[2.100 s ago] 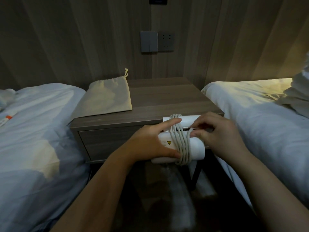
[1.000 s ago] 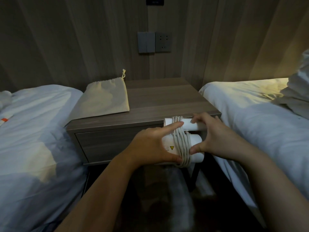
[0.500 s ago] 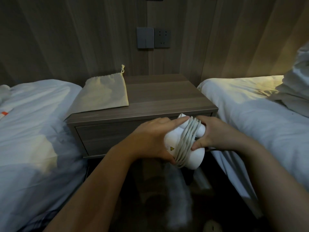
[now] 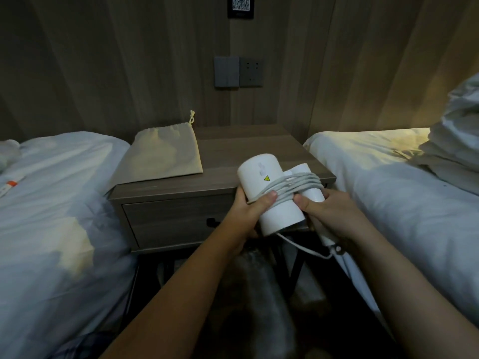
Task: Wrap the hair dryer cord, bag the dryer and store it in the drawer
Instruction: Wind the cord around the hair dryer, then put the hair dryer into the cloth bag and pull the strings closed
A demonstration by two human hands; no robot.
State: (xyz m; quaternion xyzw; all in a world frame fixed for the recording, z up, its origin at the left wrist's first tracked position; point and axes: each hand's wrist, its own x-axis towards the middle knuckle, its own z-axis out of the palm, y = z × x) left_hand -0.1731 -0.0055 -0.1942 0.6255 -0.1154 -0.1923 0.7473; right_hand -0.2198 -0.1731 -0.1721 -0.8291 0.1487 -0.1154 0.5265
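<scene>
Head view: we see the nightstand (image 4: 259,149) set between two beds (image 4: 51,203), bedding close against both its sides, so open room lies only at its front and over the bare right half of its top. The bag (image 4: 163,156) lies flat on the left half, and the drawer (image 4: 168,218) below is closed. Our white hair dryer (image 4: 261,177) is tilted before the nightstand's front right corner, its cord (image 4: 293,187) coiled round barrel and handle, one loose end trailing beneath. Our left hand (image 4: 248,213) curls under the barrel, thumb pressing the coils; our right hand (image 4: 329,216) grips the handle, thumb against the coils.
</scene>
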